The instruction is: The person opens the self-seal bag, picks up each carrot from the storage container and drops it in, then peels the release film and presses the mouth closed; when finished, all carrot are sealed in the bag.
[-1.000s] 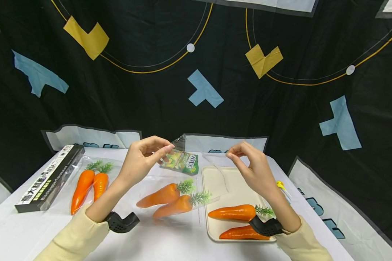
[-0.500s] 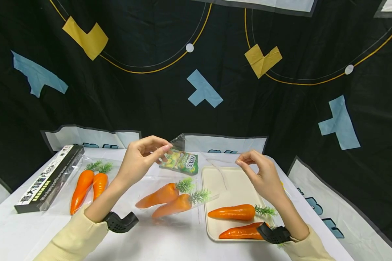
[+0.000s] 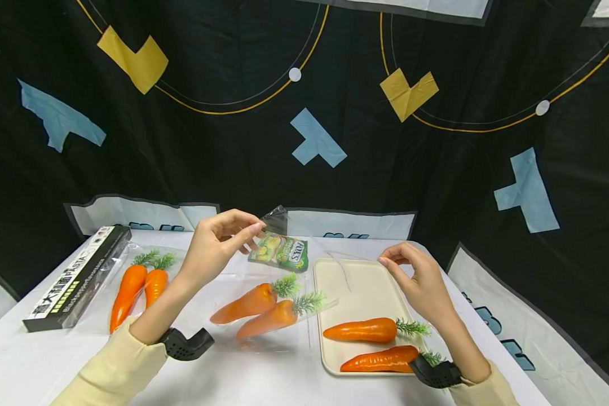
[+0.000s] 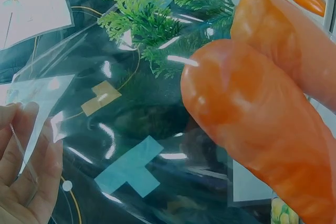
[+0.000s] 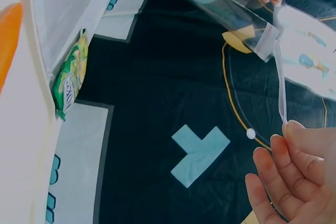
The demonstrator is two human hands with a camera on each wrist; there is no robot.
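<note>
My left hand pinches the upper edge of a clear plastic bag and holds it up over the table. Inside the bag two orange toy carrots with green tops lie slanted, side by side. Between thumb and fingertips, my right hand pinches the end of a thin clear strip. That strip runs up from the fingertips to the bag's mouth in the right wrist view. Below and left of my right hand, two more carrots rest on a cream tray.
A black pasta box lies at the table's left edge. Beside it is another clear bag with two carrots. A green FOX'S packet lies at the back, behind the held bag. A black curtain hangs behind the table.
My right hand has moved right and down, drawing the strip away from the bag's mouth. My left hand and the bag have shifted only slightly.
</note>
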